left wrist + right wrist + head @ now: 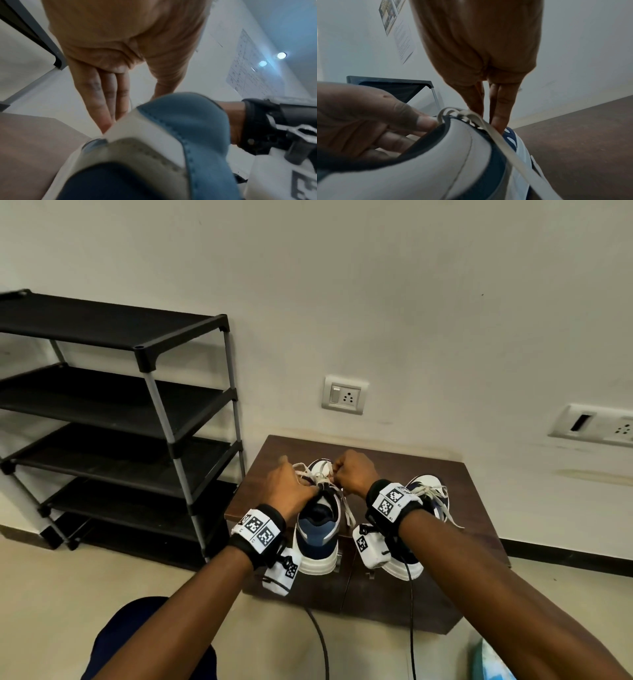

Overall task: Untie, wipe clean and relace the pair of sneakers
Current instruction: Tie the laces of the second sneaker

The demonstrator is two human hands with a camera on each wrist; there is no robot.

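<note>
Far left, a black shoe rack (137, 412) with bare tiers stands against the wall, just beside the left edge of a low brown cabinet (472, 491). On the cabinet top sit the two sneakers, heels toward the person, toes toward the wall, so each long axis runs straight away from the body. The left sneaker (317, 529), white with a blue heel panel, sits near the front left corner, heel overhanging the front edge. The left hand (287, 486) rests against its left side at the collar; from the wrist view the fingers (102, 102) look straight and pressed alongside the upper, bracing rather than gripping. The lace (317, 474) is bunched at the top of the tongue, loops and ends spilling to both sides. The right hand (352, 472) is curled over that knot from the right; the right wrist view shows fingertips (498, 121) down at a lace strand (505, 146) by the eyelets, apparently pinching it, though the contact is partly hidden. The right sneaker (426, 501) sits farther right, mostly behind the right wrist, laces loose, untouched. Judgement: untying of the left sneaker is in hand; the pull should go along the shoe's axis toward the body, with the right hand nearer the knot.
</note>
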